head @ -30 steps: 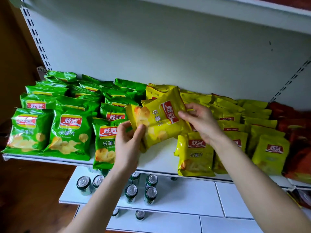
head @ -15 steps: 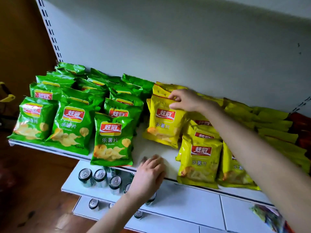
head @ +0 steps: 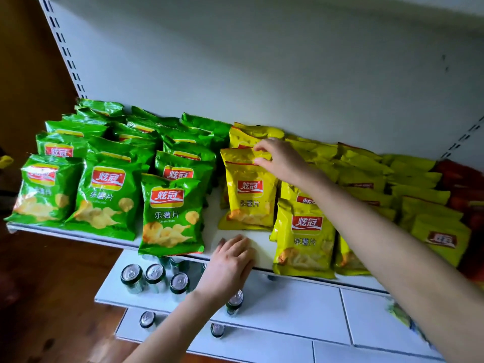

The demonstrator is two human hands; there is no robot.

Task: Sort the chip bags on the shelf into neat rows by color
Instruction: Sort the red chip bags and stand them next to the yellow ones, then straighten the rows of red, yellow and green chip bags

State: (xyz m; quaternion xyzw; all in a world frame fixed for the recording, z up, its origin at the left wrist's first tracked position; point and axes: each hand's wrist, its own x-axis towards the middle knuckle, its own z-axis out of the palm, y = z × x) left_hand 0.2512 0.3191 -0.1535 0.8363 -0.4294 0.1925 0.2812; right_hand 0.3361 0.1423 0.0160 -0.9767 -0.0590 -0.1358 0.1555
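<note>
Green chip bags (head: 171,213) stand in rows on the left half of the white shelf (head: 230,233). Yellow chip bags (head: 305,237) fill the middle and right, with red bags (head: 463,184) at the far right edge. One yellow chip bag (head: 248,200) stands upright at the front of the leftmost yellow row. My right hand (head: 280,159) pinches its top edge between thumb and fingers. My left hand (head: 231,260) lies flat on the shelf's front edge, below that bag, holding nothing.
A bare strip of shelf separates the green and yellow bags. Below, a lower white shelf (head: 288,310) carries several upright drink cans (head: 155,275). A slotted upright (head: 65,53) runs up the left side, and wooden floor (head: 52,310) lies at the bottom left.
A second ago both hands held the yellow bag tilted in the air. It now stands on the shelf under my right hand, and my left hand has dropped to the shelf edge.
</note>
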